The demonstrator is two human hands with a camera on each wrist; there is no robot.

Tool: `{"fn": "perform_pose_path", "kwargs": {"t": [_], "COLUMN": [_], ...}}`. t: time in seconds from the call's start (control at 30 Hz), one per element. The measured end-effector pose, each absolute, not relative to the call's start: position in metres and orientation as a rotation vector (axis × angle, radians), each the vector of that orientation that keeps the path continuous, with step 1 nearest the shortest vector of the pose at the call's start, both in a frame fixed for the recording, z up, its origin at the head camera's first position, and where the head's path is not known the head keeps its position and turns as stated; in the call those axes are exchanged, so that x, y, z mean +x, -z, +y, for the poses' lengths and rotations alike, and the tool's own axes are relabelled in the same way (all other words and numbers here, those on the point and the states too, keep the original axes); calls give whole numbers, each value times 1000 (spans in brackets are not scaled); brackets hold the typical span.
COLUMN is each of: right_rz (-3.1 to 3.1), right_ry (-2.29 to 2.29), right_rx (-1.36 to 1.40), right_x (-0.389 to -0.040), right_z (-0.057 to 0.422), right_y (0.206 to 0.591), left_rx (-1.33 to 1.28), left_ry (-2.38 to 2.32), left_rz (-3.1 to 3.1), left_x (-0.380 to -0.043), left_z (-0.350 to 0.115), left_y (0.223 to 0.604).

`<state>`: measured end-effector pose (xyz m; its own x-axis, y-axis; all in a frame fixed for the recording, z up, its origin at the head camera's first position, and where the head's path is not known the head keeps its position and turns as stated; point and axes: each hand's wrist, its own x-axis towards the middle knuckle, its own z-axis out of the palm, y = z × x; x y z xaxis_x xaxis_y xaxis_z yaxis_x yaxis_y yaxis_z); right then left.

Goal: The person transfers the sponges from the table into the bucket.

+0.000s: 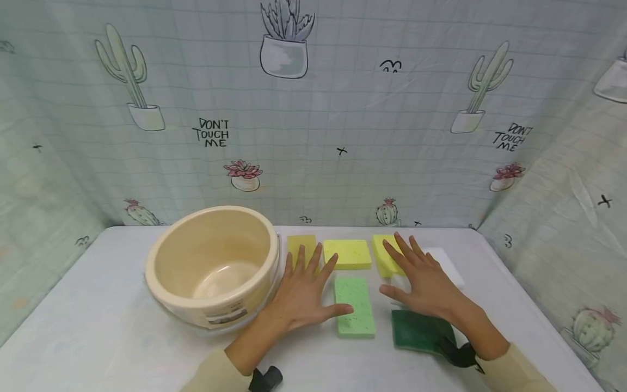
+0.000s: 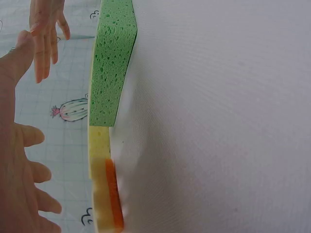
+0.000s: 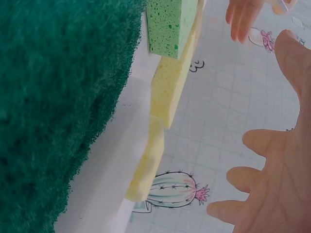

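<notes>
My left hand [image 1: 303,296] is held palm down with fingers spread, beside the bucket and over the edge of a light green sponge [image 1: 356,321]. Partly behind its fingers lies a yellow sponge [image 1: 300,243], whose orange layer [image 2: 115,194] shows in the left wrist view. My right hand [image 1: 425,283] also has its fingers spread and holds nothing. It overlaps another yellow sponge [image 1: 384,256] and a white flat piece [image 1: 448,265], partly hiding both. Below it lies a dark green scouring pad [image 1: 421,333]. A third yellow sponge [image 1: 346,254] sits between the hands, farther back.
A cream round bucket [image 1: 168,283] with a label and thin wire handle stands left on the white table [image 1: 98,337]. Behind the table's far edge hangs a cactus-printed cloth [image 1: 313,120], which also runs along both sides. Dark straps [image 1: 458,354] circle the wrists.
</notes>
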<state>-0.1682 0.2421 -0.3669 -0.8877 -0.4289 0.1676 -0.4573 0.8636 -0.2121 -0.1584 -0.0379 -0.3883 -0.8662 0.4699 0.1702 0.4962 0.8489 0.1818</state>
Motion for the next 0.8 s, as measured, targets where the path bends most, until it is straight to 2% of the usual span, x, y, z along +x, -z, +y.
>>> {"fn": "perform_pose_path", "kwargs": {"t": [0.4, 0.8], "right_rz": [-2904, -2876], "right_ry": [-386, -515], "right_rx": [683, 658], "right_x": [-168, -162], "right_z": [244, 231], "right_y": [366, 365], "left_rx": [-797, -918], "left_ry": [380, 424], "left_rz": [-2894, -2810], "left_x": [-153, -121], "left_z": [-36, -35], "left_y": [388, 376]}}
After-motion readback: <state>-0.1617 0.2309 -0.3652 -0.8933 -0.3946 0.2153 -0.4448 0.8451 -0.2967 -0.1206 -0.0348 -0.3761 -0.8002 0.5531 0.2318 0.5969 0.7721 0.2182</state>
